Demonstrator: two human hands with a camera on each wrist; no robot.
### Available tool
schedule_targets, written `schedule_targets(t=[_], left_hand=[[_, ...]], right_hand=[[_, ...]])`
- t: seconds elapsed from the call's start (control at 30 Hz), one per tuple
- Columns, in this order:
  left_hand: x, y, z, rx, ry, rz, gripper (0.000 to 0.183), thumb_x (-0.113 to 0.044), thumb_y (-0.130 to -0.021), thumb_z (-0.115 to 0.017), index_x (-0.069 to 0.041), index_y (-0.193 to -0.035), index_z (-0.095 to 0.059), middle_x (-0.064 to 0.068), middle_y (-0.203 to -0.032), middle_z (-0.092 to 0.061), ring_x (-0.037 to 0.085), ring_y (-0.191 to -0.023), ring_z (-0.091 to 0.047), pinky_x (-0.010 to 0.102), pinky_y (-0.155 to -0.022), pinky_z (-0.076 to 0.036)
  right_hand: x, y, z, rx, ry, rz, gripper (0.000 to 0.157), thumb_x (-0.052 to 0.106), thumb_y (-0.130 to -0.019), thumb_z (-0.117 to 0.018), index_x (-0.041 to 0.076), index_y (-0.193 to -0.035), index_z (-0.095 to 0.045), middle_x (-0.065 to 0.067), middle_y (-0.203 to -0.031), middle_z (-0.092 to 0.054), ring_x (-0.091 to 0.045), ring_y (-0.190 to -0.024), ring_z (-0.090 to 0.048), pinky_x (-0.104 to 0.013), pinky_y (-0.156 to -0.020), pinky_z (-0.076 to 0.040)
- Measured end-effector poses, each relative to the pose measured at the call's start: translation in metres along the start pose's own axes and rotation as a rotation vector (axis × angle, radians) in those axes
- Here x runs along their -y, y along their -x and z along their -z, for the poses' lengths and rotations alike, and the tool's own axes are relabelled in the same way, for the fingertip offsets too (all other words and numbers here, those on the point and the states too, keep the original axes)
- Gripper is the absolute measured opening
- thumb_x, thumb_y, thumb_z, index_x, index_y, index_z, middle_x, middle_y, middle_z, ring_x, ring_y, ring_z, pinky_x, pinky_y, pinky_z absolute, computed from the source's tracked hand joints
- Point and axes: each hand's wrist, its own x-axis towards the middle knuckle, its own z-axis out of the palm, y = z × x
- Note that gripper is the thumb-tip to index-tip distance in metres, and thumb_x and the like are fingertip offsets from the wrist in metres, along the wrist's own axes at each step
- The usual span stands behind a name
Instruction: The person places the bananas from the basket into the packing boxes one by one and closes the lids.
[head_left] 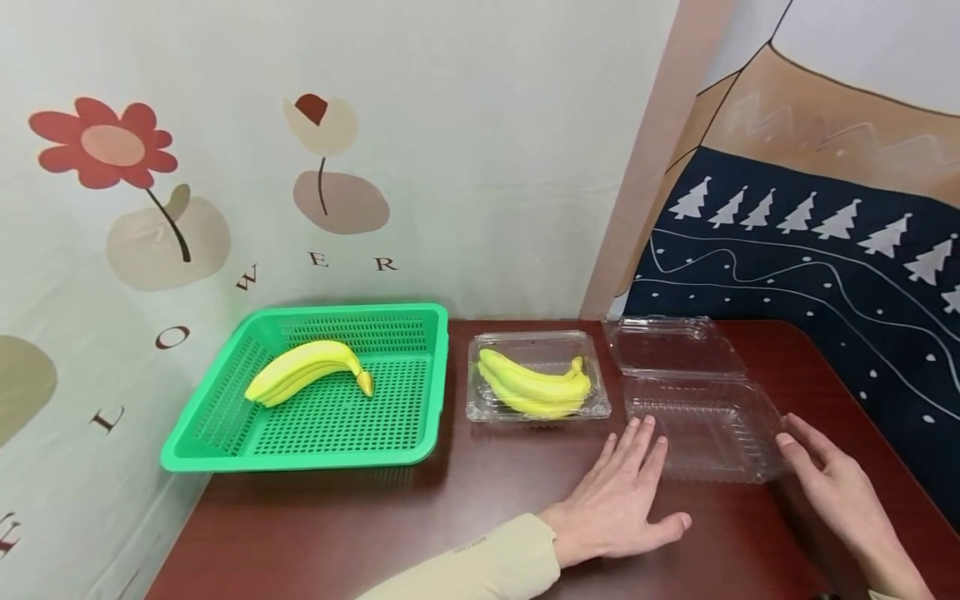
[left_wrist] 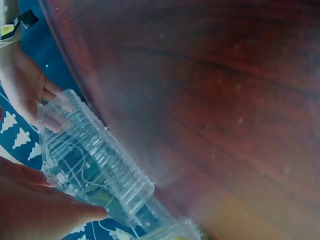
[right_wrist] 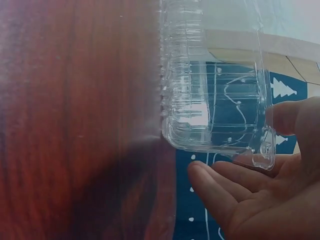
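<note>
On the right of the table an empty clear plastic clamshell container (head_left: pixel 705 425) lies with its lid (head_left: pixel 671 346) folded back toward the wall. My left hand (head_left: pixel 611 504) is spread, fingers straight, with its fingertips at the container's near left corner. At the opposite side my right hand (head_left: pixel 840 479) has its fingertips right by the container's right edge. In the right wrist view that hand's fingers (right_wrist: pixel 215 187) are loosely extended around the container's corner, and the thumb (right_wrist: pixel 286 117) is beside its rim. The left wrist view catches both hands at either end of the container.
A closed clear container (head_left: pixel 538 337) with yellow bananas (head_left: pixel 536 385) inside stands left of the empty one. Farther left is a green basket (head_left: pixel 337 458) holding a bunch of bananas (head_left: pixel 303 371). A printed curtain (head_left: pixel 510 167) hangs directly behind the table (head_left: pixel 480 508).
</note>
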Motion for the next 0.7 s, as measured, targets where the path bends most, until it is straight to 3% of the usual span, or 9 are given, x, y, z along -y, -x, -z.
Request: schedule_targets(t=[0.07,0.3,0.47,0.6,0.7], left_hand=[[0.001,0.000,0.002,-0.014,-0.001,0.000,0.086,-0.068,-0.101,-0.039,-0.011,-0.164,-0.030,0.010,-0.174,-0.008,0.023,-0.159,-0.008,0.037,-0.126,-0.019],[0.006,0.008,0.013,-0.046,0.014,-0.013,0.085,-0.067,-0.102,-0.038,-0.011,-0.164,-0.027,0.010,-0.174,-0.005,0.024,-0.160,-0.006,0.038,-0.126,-0.018],[0.017,0.020,0.028,-0.070,0.039,-0.044,0.083,-0.065,-0.103,-0.036,-0.013,-0.166,-0.023,0.007,-0.174,-0.008,0.022,-0.160,-0.004,0.037,-0.127,-0.014],[0.031,0.032,0.045,-0.123,0.064,-0.049,0.081,-0.062,-0.103,-0.039,-0.012,-0.165,-0.025,0.006,-0.174,-0.011,0.022,-0.160,-0.003,0.039,-0.127,-0.013],[0.043,0.043,0.057,-0.183,0.090,-0.039,0.079,-0.059,-0.103,-0.043,-0.011,-0.164,-0.028,0.006,-0.173,-0.013,0.023,-0.159,-0.006,0.040,-0.127,-0.014]], right_hand=[[0.002,-0.001,0.001,-0.012,-0.003,0.014,0.066,0.041,-0.112,-0.040,-0.002,-0.160,-0.030,-0.037,-0.153,-0.039,-0.060,-0.128,-0.044,-0.070,-0.099,-0.033],[0.011,-0.007,0.008,-0.025,0.012,0.039,0.065,0.037,-0.112,-0.039,-0.006,-0.159,-0.028,-0.046,-0.146,-0.036,-0.067,-0.121,-0.045,-0.072,-0.089,-0.037],[0.020,-0.007,0.013,-0.107,0.046,0.028,0.066,0.037,-0.111,-0.041,-0.002,-0.162,-0.024,-0.046,-0.148,-0.034,-0.068,-0.115,-0.047,-0.071,-0.085,-0.038],[0.031,-0.005,0.018,-0.199,0.034,0.079,0.064,0.032,-0.111,-0.044,0.001,-0.163,-0.023,-0.035,-0.160,-0.026,-0.065,-0.133,-0.037,-0.076,-0.102,-0.029],[0.044,-0.004,0.019,-0.248,0.031,0.132,0.063,0.030,-0.111,-0.044,0.001,-0.163,-0.024,-0.026,-0.167,-0.021,-0.054,-0.149,-0.020,-0.069,-0.119,-0.014]])
